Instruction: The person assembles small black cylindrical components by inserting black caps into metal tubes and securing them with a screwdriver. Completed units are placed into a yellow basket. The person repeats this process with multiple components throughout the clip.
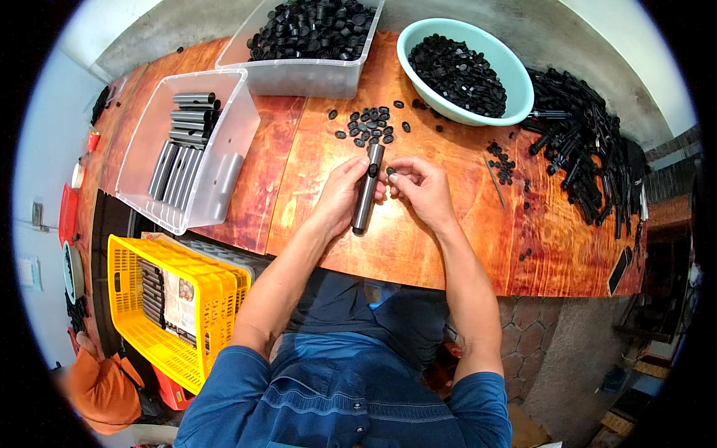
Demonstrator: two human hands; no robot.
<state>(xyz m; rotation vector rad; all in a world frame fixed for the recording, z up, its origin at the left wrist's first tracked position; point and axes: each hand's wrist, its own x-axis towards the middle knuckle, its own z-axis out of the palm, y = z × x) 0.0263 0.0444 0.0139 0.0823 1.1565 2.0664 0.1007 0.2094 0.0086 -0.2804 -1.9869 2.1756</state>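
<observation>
**Left hand on tube, right hand on small part**

Left hand [342, 193] is closed round a dark tube [364, 196]; right hand [424, 188] has a small black piece [390, 172] pinched between thumb and fingertips, just beside the tube at about 2 o'clock. Tube's long axis runs roughly 12 to 6, top leaning slightly toward 1. Dark oval spot near its upper end (hole or fitted part, can't tell).

Clock centred on tube:
- 12: loose black ovals [365, 126] on the wooden table [470, 254], near the tube's upper end.
- 11: clear bin [306, 78] heaped with black parts.
- 1: teal bowl [517, 107], also full of small black parts.
- 9 to 10: second clear bin [243, 119], tubes inside.
- 8: yellow crate [216, 302], dark tubes and printed paper in it.
- 2 to 3: small cluster of black bits [502, 166], thin rod [496, 181] beside it; farther out, big black heap [586, 145].
</observation>
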